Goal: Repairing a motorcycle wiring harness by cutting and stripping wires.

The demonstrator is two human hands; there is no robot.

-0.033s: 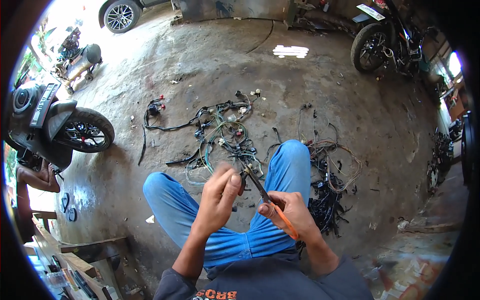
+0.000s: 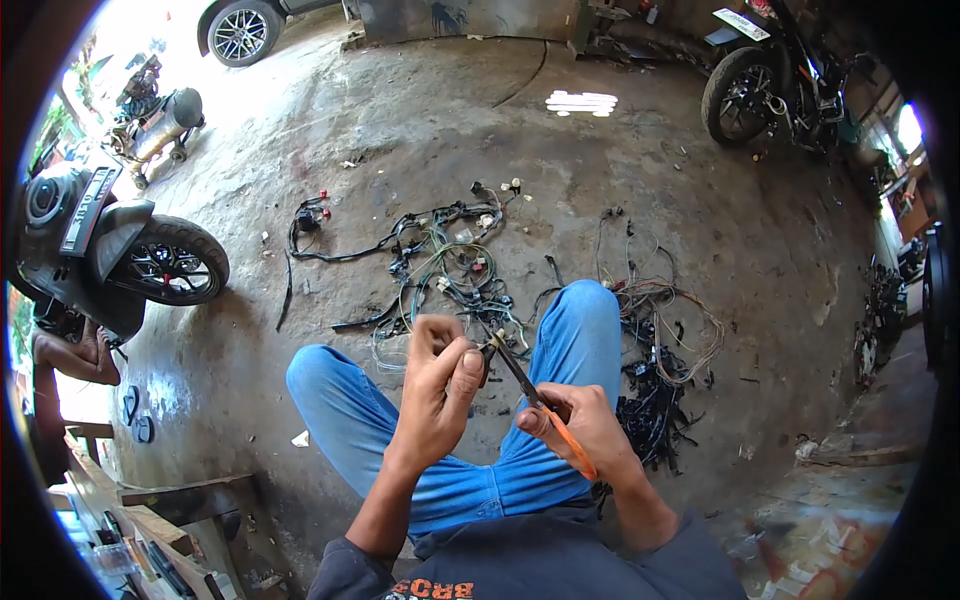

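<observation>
My right hand grips a pair of scissors with orange handles, its thumb and fingers around them. The dark blades point up and left, their tips at a small dark piece in my left hand. The left fingers are curled and the thumb presses against them; the kind of that piece is too small to tell. Beyond my knees lies a tangled wiring harness of black, green and white wires with several connectors. Another bundle of bare brown wires lies past my right knee.
A heap of black wire scraps lies beside my right leg. Scooter at left, with a person's arm behind it; air compressor farther back; motorcycle far right. A wooden bench stands near left, sandals beyond it.
The left fingers, smeared by motion before, now show clearly, curled a little higher. The scissors and right hand have hardly moved.
</observation>
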